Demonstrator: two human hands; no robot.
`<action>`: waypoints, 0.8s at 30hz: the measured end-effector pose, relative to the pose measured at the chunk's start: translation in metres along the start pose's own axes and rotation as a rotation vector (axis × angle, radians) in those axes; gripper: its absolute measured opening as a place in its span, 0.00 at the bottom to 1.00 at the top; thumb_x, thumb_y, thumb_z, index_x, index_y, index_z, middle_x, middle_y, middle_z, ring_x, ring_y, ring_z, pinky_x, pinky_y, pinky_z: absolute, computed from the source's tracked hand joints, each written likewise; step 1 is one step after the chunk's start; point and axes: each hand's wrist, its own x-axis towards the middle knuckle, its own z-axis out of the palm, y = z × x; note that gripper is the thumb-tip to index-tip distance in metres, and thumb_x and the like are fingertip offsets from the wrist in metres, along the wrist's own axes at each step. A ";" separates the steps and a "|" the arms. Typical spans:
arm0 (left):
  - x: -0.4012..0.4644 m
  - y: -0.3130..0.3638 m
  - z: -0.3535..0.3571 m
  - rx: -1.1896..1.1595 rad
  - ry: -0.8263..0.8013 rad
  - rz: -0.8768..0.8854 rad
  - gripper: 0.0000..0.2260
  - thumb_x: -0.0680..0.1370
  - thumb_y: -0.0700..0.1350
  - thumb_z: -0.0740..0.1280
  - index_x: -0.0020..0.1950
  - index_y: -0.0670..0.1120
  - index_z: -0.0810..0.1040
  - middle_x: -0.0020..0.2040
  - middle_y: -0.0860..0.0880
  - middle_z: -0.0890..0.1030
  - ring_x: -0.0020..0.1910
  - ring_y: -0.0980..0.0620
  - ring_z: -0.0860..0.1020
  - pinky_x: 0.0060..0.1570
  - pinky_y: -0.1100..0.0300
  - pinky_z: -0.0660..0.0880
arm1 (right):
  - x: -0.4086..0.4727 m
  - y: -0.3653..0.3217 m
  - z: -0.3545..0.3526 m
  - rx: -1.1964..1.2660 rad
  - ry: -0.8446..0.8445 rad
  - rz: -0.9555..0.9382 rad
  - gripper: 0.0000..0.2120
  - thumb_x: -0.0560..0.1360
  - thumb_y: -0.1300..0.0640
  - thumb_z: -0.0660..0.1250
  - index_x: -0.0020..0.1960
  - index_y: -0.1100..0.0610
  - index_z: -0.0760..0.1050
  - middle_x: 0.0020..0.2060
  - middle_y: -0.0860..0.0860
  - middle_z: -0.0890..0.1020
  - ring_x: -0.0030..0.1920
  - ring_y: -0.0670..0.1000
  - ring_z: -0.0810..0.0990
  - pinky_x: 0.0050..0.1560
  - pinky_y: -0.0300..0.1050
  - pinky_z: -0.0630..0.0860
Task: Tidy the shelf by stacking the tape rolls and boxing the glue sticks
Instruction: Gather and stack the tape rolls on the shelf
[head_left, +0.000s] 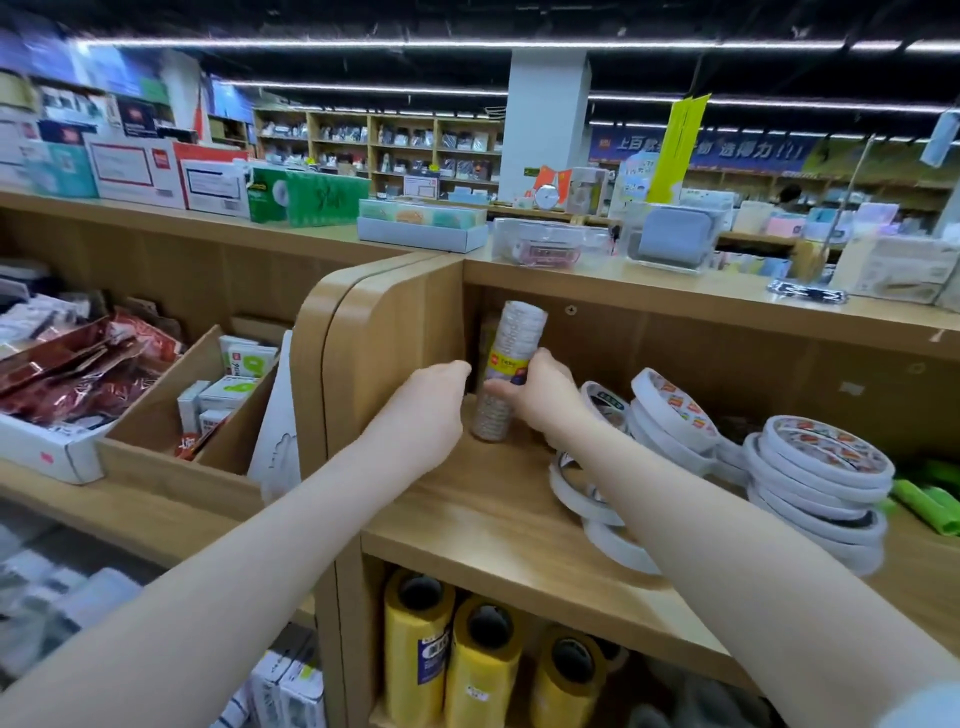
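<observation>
A tall wrapped column of small tape rolls (511, 345) stands upright at the back left corner of the wooden shelf (467, 519). My right hand (540, 397) grips its middle, thumb across the front. My left hand (431, 400) hovers just left of the column, fingers curled toward it; whether it touches is hidden. To the right, white double-sided tape rolls lean loosely (670, 410), a neat stack of them (826, 478) stands further right, and a few lie flat (582, 493) beside my right forearm. No glue sticks are clearly visible.
A wooden side panel (374, 332) walls the shelf's left end. Beyond it a wooden bin (156, 415) holds small boxes (228, 384). Yellow tape rolls (452, 649) stand on the shelf below. Green packets (930, 493) lie at far right. Boxes crowd the top counter (623, 275).
</observation>
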 end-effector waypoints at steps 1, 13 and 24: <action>0.002 0.000 0.006 0.059 -0.072 -0.037 0.18 0.76 0.33 0.55 0.65 0.41 0.69 0.61 0.41 0.74 0.59 0.43 0.73 0.56 0.55 0.70 | 0.005 -0.002 0.001 -0.015 -0.005 0.021 0.27 0.70 0.49 0.72 0.61 0.60 0.65 0.57 0.57 0.76 0.55 0.57 0.77 0.54 0.54 0.77; 0.040 -0.006 0.062 0.202 -0.469 -0.177 0.28 0.78 0.36 0.53 0.76 0.44 0.46 0.76 0.42 0.42 0.74 0.44 0.51 0.71 0.53 0.56 | 0.039 -0.013 0.024 -0.141 0.036 -0.070 0.17 0.72 0.52 0.71 0.52 0.59 0.66 0.51 0.57 0.77 0.52 0.58 0.78 0.44 0.47 0.71; 0.023 -0.004 0.065 0.186 -0.277 -0.092 0.24 0.77 0.38 0.55 0.73 0.43 0.58 0.75 0.44 0.55 0.69 0.43 0.63 0.65 0.51 0.66 | 0.007 -0.012 -0.019 -0.262 -0.097 -0.230 0.16 0.74 0.58 0.67 0.60 0.59 0.70 0.54 0.55 0.78 0.50 0.52 0.77 0.49 0.44 0.74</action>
